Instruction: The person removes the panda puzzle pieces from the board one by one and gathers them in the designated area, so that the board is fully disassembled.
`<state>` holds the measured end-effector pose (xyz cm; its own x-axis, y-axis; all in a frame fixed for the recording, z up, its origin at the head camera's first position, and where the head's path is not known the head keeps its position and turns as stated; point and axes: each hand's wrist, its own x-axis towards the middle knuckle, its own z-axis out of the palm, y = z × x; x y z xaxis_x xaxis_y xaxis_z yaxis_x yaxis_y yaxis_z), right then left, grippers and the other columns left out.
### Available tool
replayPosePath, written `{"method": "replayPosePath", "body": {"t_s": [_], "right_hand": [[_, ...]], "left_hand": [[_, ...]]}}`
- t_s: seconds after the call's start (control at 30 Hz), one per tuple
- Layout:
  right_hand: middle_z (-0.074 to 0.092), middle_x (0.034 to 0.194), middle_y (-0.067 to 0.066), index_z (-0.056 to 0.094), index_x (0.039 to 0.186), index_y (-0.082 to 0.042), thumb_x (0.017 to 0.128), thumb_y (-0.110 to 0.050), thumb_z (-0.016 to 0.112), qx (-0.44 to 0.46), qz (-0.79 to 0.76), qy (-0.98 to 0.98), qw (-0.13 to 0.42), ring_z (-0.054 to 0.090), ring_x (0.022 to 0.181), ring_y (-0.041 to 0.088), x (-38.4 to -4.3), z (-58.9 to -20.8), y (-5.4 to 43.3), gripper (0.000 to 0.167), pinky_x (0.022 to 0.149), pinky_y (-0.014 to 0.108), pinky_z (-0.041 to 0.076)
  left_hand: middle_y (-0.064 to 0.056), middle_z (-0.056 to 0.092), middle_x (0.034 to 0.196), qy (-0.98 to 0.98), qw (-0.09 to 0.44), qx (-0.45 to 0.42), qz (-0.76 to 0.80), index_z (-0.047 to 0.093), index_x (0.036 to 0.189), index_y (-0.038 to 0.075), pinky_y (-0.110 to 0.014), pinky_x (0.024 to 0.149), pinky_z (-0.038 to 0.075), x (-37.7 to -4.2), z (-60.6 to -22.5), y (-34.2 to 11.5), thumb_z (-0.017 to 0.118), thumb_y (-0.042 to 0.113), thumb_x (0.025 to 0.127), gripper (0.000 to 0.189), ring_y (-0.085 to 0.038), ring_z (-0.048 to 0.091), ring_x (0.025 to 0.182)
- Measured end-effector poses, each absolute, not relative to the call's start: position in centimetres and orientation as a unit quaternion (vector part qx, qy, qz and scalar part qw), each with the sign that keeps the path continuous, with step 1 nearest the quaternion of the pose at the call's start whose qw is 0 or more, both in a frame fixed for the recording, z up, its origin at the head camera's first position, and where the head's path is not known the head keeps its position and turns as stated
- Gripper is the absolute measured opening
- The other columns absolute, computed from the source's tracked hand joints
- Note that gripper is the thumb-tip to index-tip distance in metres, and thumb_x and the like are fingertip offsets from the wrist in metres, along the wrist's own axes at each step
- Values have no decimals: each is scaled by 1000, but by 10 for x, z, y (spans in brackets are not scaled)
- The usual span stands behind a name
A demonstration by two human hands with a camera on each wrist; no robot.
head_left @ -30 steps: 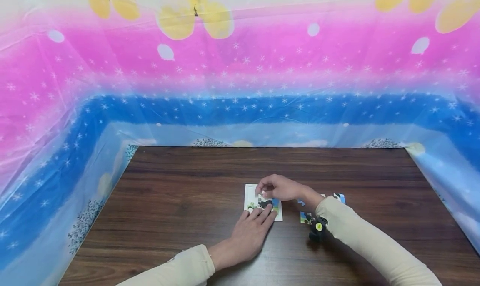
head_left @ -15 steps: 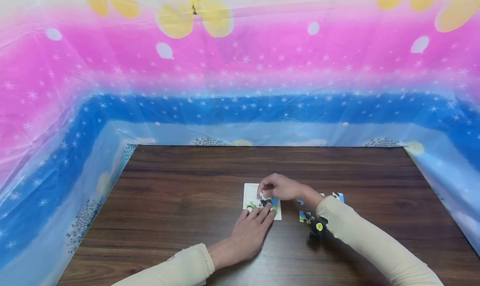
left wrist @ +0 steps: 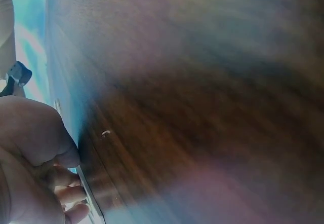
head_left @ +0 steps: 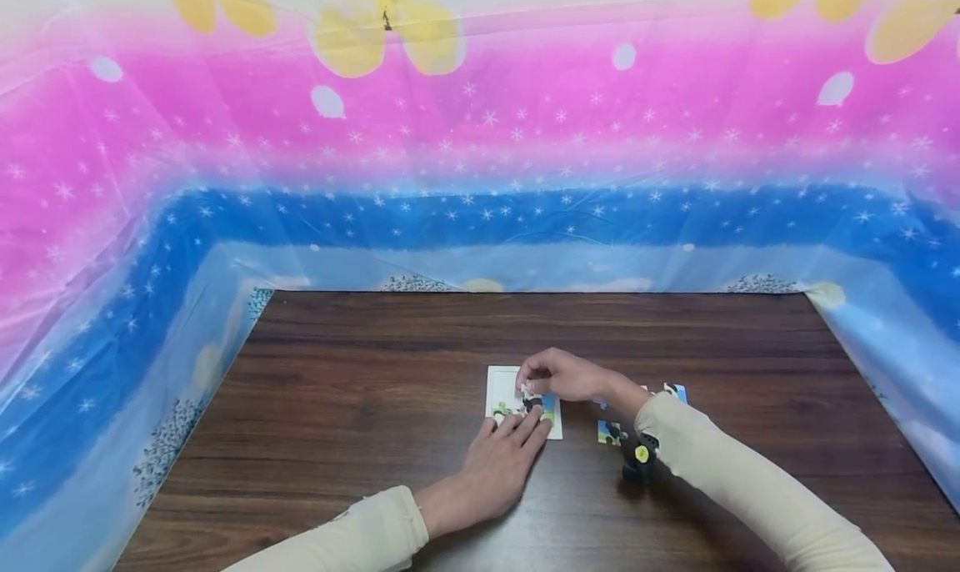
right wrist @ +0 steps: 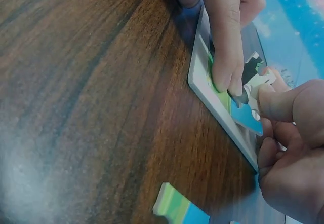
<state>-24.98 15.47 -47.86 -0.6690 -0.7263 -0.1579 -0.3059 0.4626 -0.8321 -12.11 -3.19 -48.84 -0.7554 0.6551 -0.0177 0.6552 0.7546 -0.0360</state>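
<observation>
A white puzzle tray (head_left: 492,380) lies on the table with several jigsaw pieces in it. In the right wrist view, a green and blue piece (right wrist: 243,116) sits along its near side. My right hand (head_left: 564,375) is over the tray's far right part, thumb and fingers pinching a black and white jigsaw piece (right wrist: 251,72) that stands tilted above the pieces inside. From the near side, my left hand (head_left: 498,470) rests its extended fingertips on the pieces at the tray's lower edge. The left wrist view shows mostly my curved palm and the tray's edge (left wrist: 90,196).
To the right of the tray lie loose jigsaw pieces, one (head_left: 611,432) by the black wrist camera (head_left: 640,457) and another (head_left: 678,392) farther back, partly behind my right forearm. A printed cloth (head_left: 480,222) walls off the table's back and sides.
My right fingers have shifted slightly right, and the pinched piece has tipped up a little from its flatter pose. My left hand stays in place on the tray.
</observation>
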Motion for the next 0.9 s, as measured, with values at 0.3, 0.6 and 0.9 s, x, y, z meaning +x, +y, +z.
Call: {"method": "replayPosePath", "body": {"t_s": [0.3,0.6,0.9], "right_hand": [[72,100,-2,76,104,-12,101,-1,58,-343,-394,824,219,63,88,12,-245,-480,150,21,82,30,54],[68,99,4,71,101,-6,105,-4,51,-304,-441,802,265,58,86,18,-247,-483,154,20,79,33,49],[67,99,5,69,101,-5,105,-5,52,-285,-447,803,274,59,87,19,-248,-483,157,17,79,35,49]], "left_hand": [[-3,42,161,934,0,357,-33,43,155,16,-36,90,42,-119,-490,-32,50,19,101,54,-18,45,134],[-4,42,161,935,-8,353,-37,44,154,15,-36,93,43,-120,-487,-33,53,19,99,57,-18,46,134],[-5,44,160,932,-17,359,-42,45,153,15,-35,91,43,-121,-488,-33,53,19,98,56,-18,48,131]]}}
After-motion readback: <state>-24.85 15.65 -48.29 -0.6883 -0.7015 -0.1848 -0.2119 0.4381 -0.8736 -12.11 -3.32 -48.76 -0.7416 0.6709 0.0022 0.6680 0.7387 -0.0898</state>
